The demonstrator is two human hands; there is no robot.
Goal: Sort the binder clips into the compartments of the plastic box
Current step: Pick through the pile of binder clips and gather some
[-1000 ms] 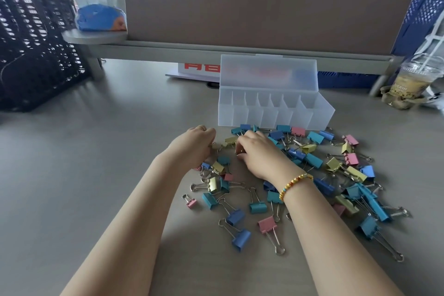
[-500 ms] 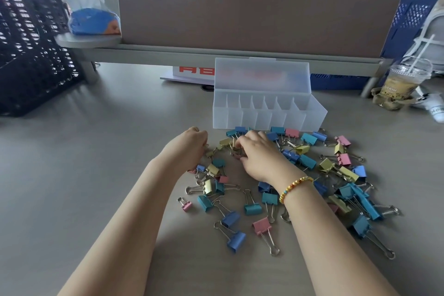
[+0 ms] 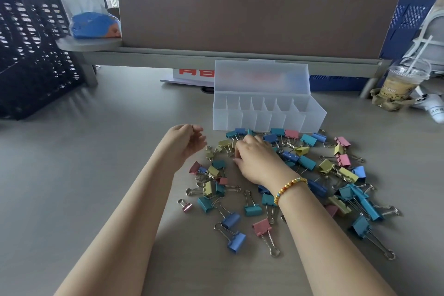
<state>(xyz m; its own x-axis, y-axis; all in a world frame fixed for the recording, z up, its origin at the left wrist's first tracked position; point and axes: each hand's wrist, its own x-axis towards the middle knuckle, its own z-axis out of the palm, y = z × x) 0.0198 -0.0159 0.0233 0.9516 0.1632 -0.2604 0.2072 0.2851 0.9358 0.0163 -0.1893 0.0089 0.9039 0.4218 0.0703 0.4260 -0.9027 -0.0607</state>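
Right hand (image 3: 257, 161) lies palm-down at frame centre on the binder clips (image 3: 300, 175), fingers curled into the heap, probably picking one out; whether it has hold of any is hidden beneath it. Left hand (image 3: 186, 140), just left of it, hovers loosely curled and seems empty, likely waiting to help. Above the clips, the plastic box (image 3: 266, 118) stands lid-up, its compartments apparently unfilled, though frosted walls blur them.

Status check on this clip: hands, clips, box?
Left hand lifted, loosely curled, apparently empty. Right hand down on binder clips, grip hidden. Plastic box open, compartments look empty. Nothing blocking.
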